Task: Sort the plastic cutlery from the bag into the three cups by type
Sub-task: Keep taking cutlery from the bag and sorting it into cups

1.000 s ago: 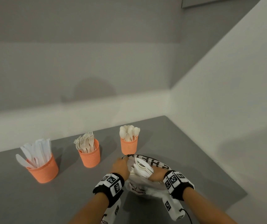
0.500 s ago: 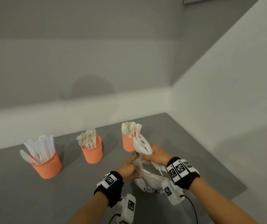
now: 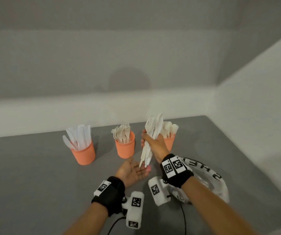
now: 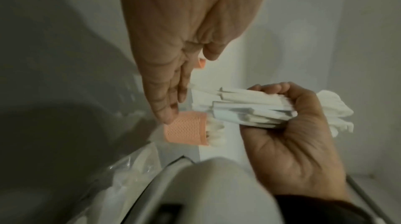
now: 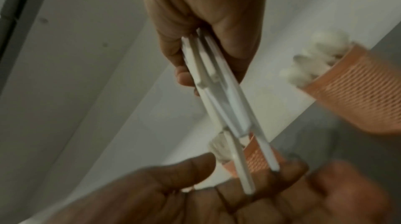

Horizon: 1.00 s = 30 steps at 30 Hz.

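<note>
My right hand (image 3: pixel 153 143) grips a bundle of white plastic cutlery (image 3: pixel 150 138) upright above the table, heads up, handles pointing down; the bundle (image 4: pixel 249 107) and its handles (image 5: pixel 228 107) show in both wrist views. My left hand (image 3: pixel 133 171) lies open, palm up, just under the handle ends. Three orange cups stand in a row: the knife cup (image 3: pixel 83 152) at the left, the fork cup (image 3: pixel 125 146) in the middle, the spoon cup (image 3: pixel 169 141) partly hidden behind my right hand. The clear plastic bag (image 3: pixel 211 182) lies at the right, behind my right wrist.
The grey table (image 3: pixel 34 175) ends at a white wall behind the cups and another wall at the right. White wrist camera units (image 3: pixel 135 209) and a cable hang below both wrists.
My right hand has lifted the cutlery bundle out of the bag and raised it upright in front of the spoon cup. My left hand let go of the bag and opened beneath the handles.
</note>
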Each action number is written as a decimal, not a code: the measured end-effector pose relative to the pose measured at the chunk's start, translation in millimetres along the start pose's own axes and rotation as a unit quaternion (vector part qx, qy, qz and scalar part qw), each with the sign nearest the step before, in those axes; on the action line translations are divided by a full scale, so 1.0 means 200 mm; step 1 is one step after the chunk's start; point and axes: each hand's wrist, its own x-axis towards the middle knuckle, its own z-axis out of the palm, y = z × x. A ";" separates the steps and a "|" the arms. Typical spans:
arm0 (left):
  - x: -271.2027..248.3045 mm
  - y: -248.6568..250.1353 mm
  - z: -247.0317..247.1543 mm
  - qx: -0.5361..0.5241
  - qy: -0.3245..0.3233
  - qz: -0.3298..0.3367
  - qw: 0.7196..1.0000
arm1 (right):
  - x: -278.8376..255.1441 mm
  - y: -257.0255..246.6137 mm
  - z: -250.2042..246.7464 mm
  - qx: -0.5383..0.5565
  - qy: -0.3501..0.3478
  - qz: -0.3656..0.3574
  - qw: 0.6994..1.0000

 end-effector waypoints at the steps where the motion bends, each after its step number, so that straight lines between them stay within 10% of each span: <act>1: -0.01 0.02 -0.03 -0.033 0.002 0.001 0.999 | 0.00 0.02 0.05 -0.004 -0.001 0.001 1.000; 14: -0.09 0.21 -0.24 0.137 0.000 0.124 0.983 | 0.08 0.32 0.41 -0.097 0.057 -0.037 0.993; 22: -0.03 0.32 -0.24 0.116 0.123 0.218 0.961 | -0.01 0.41 0.49 -0.347 -0.105 -0.036 0.931; 30: -0.06 0.36 -0.23 0.135 -0.002 0.209 0.968 | 0.02 0.20 0.37 -0.102 -0.308 0.182 0.928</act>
